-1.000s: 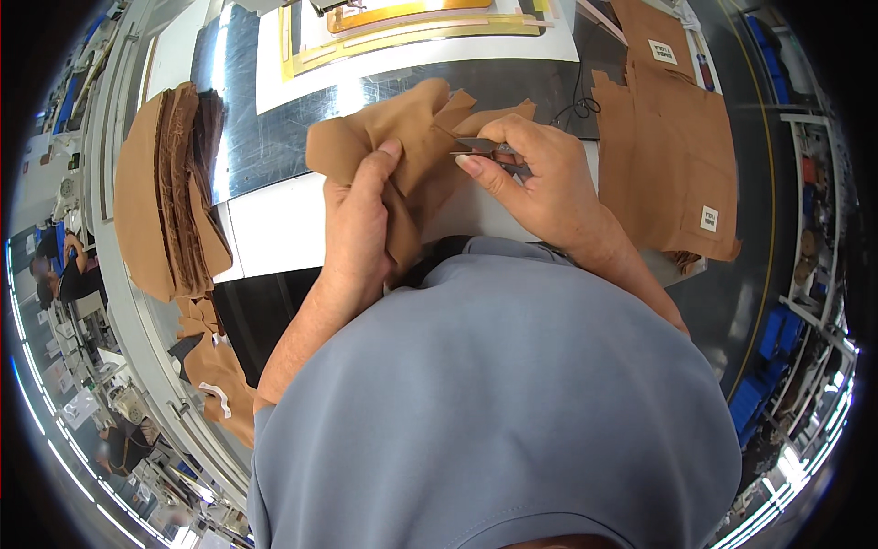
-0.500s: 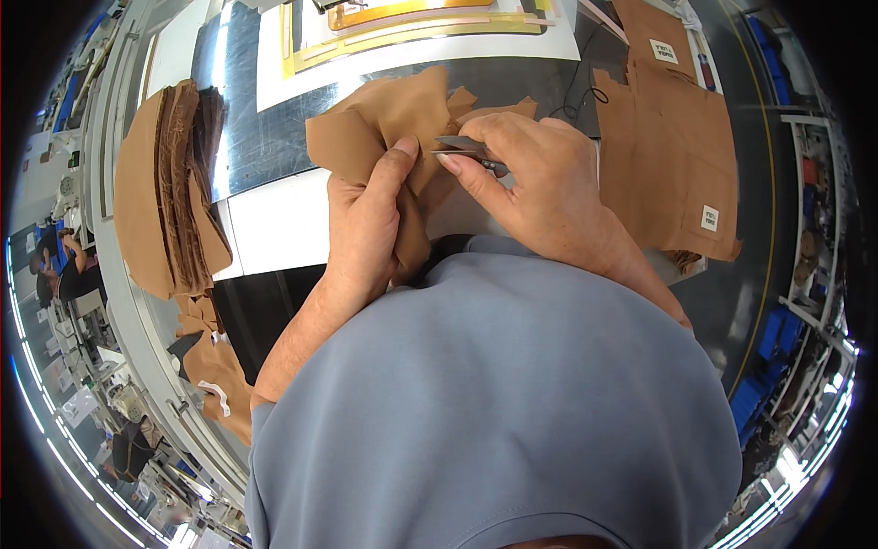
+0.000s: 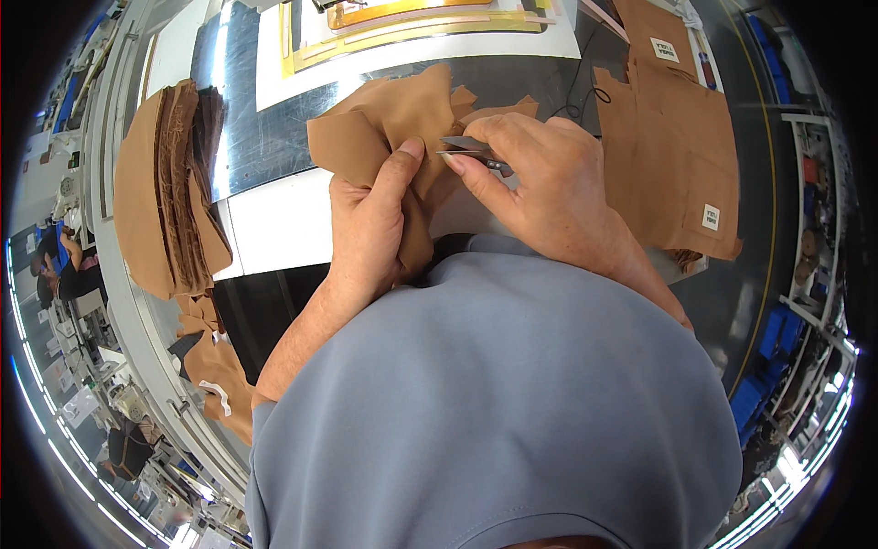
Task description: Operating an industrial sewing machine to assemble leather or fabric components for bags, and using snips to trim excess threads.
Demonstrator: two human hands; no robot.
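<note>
Folds of a brown fabric piece [image 3: 402, 101] are gripped by my left hand [image 3: 370, 215], its thumb pressed on top and its fingers hidden behind the cloth. Part of the cloth hangs down beside my left wrist. My right hand [image 3: 549, 174] pinches a pair of thread snips [image 3: 480, 156] with dark blades and a black handle. The blades point left toward the cloth, slightly apart from each other. Whether their tips touch the cloth I cannot tell.
A stack of brown fabric pieces [image 3: 165, 192] stands at the left, with more brown pieces [image 3: 219, 375] lower down. Brown panels with white labels [image 3: 672, 165] lie at the right. Behind my hands are a metal plate [image 3: 256, 137], a yellow-edged template [image 3: 402, 41] and a thin black cord [image 3: 574, 105].
Both hands have shifted very slightly to the right, with the cloth and the snips still held. Otherwise the scene looks the same.
</note>
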